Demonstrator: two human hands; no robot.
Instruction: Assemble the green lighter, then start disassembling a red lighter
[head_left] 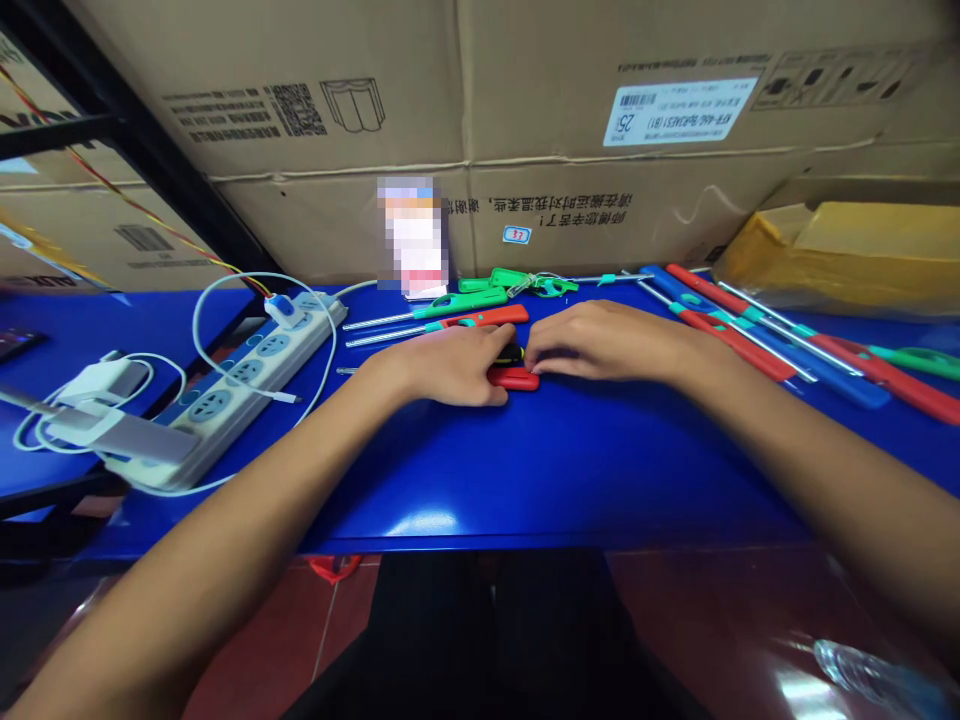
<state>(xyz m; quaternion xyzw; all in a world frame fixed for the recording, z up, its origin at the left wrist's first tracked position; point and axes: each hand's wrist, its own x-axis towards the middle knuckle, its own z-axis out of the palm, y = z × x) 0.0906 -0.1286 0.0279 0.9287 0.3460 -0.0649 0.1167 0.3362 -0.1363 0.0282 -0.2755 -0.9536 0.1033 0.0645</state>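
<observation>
My left hand (461, 362) is closed over a red long-necked gas lighter (519, 379) lying on the blue tabletop. Its metal tube sticks out to the left under my wrist. Just above that red handle a small black and yellow object (512, 353) shows between my hands, mostly hidden. My right hand (581, 340) has its fingers curled together at the right end of this object; what they pinch is covered. Behind my left hand rest another lighter with an orange-red handle (491, 316) and one with a green handle (472, 301), tubes pointing left.
Green lighter parts (525, 284) lie at the back. Several red, blue and green lighters (810, 340) are at right. A power strip (240, 385) with white cables stands at left. A phone (414, 240) leans on the large carton (540, 110); a taped parcel (847, 255) sits back right.
</observation>
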